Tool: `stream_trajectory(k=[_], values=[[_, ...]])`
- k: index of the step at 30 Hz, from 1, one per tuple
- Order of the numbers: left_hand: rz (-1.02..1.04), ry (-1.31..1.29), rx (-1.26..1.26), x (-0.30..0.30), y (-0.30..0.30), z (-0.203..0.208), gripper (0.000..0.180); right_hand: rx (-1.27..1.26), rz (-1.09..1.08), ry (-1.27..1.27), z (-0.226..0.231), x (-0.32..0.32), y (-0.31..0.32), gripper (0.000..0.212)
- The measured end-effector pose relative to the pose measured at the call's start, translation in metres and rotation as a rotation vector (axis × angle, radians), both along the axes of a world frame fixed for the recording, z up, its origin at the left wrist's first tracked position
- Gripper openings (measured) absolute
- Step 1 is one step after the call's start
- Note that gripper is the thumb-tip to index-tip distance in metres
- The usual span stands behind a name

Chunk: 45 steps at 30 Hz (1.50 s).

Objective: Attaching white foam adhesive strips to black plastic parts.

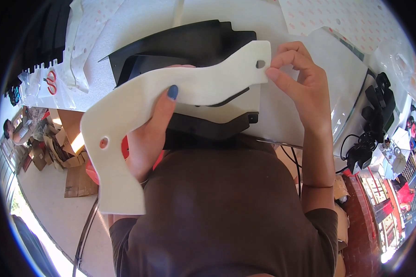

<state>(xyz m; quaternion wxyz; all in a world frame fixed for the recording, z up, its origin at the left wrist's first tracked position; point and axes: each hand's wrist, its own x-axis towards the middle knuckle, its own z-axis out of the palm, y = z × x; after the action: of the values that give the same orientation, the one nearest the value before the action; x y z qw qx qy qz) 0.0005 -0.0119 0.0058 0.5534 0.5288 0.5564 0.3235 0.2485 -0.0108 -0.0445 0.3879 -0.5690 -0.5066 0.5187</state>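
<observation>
A long curved white piece, like foam or felt padding (125, 94), is held up in front of me. It has a hole near each end. My left hand (155, 117) grips it around its middle, thumb on top and fingers mostly hidden beneath. At its right end, next to a hole, my right hand (305, 74) is closed, with thumb and index finger at the edge. Behind the white piece, black curved panels (189, 44) lie on the table, partly covered by it. Another black strip (212, 124) lies nearer to me.
The table (282, 115) has a pale covering. At the left are red-handled scissors (52, 83), clear plastic and black toothed parts (46, 37). A patterned backing sheet (337, 18) lies at the far right. Black cables and parts (374, 115) sit on the right; cardboard boxes (81, 180) stand at lower left.
</observation>
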Motion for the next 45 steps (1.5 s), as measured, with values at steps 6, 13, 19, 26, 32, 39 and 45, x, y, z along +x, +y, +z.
stream_trajectory(k=[6, 13, 19, 26, 32, 39, 45], values=[[-0.375, 0.528, 0.205, -0.001, 0.012, 0.003, 0.024, 0.108, -0.054, -0.293, -0.012, -0.006, -0.01, 0.01], [-0.43, 0.633, 0.293, -0.003, 0.009, -0.008, 0.025, 0.211, -0.037, -0.468, -0.02, -0.015, -0.014, 0.013], [-0.413, 0.634, 0.211, -0.001, 0.008, -0.007, 0.027, 0.243, -0.04, -0.543, -0.022, -0.017, -0.013, 0.014], [-0.411, 0.659, 0.18, 0.004, 0.011, -0.006, 0.028, 0.183, -0.021, -0.549, -0.018, -0.015, -0.013, 0.013], [-0.381, 0.649, 0.184, 0.002, 0.009, -0.009, 0.027, 0.169, 0.014, -0.595, -0.016, -0.015, -0.011, 0.013], [-0.352, 0.677, 0.205, 0.007, 0.008, -0.01, 0.025, 0.232, -0.015, -0.57, -0.021, -0.016, -0.011, 0.013], [-0.383, 0.749, 0.227, 0.01, 0.009, -0.007, 0.026, 0.234, -0.004, -0.576, -0.022, -0.016, -0.011, 0.014]])
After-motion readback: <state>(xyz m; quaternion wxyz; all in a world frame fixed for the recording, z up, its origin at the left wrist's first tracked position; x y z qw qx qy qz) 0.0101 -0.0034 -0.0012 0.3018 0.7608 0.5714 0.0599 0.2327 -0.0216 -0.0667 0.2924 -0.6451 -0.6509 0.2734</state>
